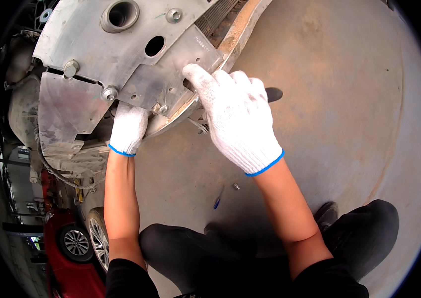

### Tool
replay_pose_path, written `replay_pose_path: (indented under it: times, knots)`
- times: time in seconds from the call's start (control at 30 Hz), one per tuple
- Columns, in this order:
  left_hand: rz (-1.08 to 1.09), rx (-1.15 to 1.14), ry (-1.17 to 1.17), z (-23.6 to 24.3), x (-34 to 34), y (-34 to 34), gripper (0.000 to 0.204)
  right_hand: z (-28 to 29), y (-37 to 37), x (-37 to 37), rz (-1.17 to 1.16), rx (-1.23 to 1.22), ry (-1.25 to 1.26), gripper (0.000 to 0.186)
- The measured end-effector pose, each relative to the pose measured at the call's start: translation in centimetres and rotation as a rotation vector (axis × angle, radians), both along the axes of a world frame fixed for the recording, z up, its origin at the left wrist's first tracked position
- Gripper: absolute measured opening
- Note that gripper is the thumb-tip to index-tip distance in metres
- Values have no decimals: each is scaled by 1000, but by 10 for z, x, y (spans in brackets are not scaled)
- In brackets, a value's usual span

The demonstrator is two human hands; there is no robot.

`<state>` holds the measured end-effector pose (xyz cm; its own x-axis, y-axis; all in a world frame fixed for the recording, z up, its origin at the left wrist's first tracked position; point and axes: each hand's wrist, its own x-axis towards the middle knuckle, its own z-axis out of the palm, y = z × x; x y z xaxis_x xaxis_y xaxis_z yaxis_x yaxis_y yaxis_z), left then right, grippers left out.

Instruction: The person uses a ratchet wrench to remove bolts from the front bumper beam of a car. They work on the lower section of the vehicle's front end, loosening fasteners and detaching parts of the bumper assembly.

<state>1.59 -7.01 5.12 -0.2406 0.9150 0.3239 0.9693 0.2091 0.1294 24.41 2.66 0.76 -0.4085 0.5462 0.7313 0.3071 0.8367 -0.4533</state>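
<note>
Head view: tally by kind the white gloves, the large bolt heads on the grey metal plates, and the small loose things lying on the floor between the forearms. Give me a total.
White gloves: 2
Large bolt heads: 4
Blue-handled tool: 1
Small metal piece: 1
Total: 8

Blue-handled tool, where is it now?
Head view, just below centre: the blue-handled tool lies on the floor, left of a small metal piece and below the gloved right hand in the picture.
</note>
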Motion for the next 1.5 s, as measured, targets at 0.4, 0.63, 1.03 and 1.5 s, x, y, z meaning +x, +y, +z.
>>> replay_pose_path:
  times: [0.4,0.63,1.03,1.5]
  knots:
    - [-51,-1,299,-13,15,-5,16,21,-31,-6,52,-1070,173,46]
    - [-403,43,194,-24,-14,5,24,54,-31,-1,133,-1594,358,52]
    - [-382,189,-106,-10,8,6,29,50,-16,2,-295,-529,-388,35]
    - [-224,134,-412,2,12,9,42,45,-20,-4,-320,-559,-355,39]
